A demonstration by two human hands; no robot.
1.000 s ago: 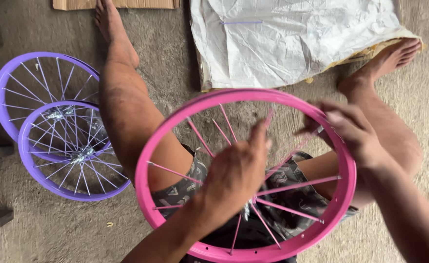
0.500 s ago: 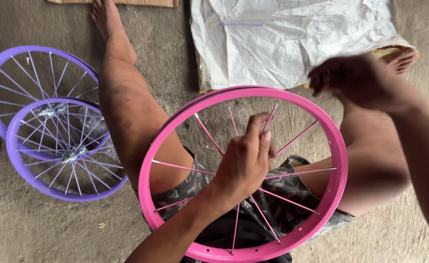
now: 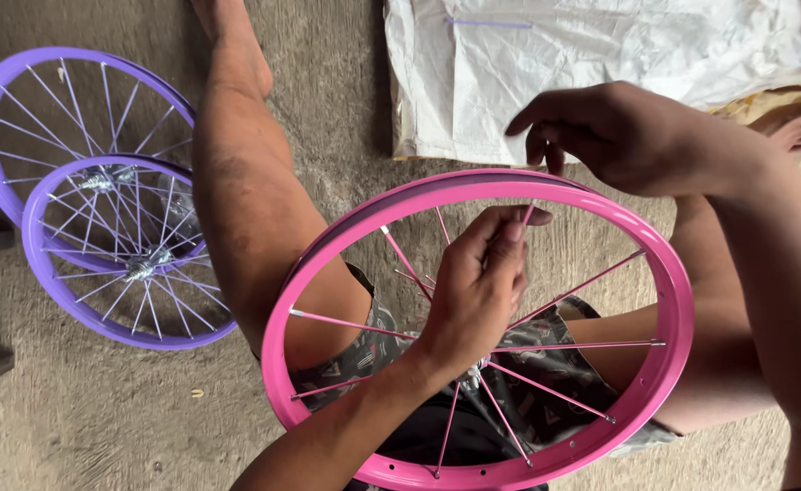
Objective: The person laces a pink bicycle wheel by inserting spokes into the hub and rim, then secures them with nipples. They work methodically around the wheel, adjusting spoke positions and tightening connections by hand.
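Observation:
A pink bicycle wheel rim (image 3: 664, 364) with thin pink spokes rests tilted on my lap between my bare legs. My left hand (image 3: 478, 286) reaches inside the rim and pinches a loose pink spoke (image 3: 528, 215) near the rim's far edge. My right hand (image 3: 614, 132) hovers just above that far edge, its fingertips curled together over the top of the same spoke. The hub is mostly hidden under my left hand.
Two purple spoked wheels (image 3: 123, 250) lie overlapping on the concrete floor at the left. A crumpled white sack (image 3: 591, 55) lies on the floor ahead. My bare feet stretch out at top centre and at the far right.
My right hand left the rim's right side, swung up to the far edge and came down over the spoke. My left hand stayed inside the rim, lifting the spoke toward the edge.

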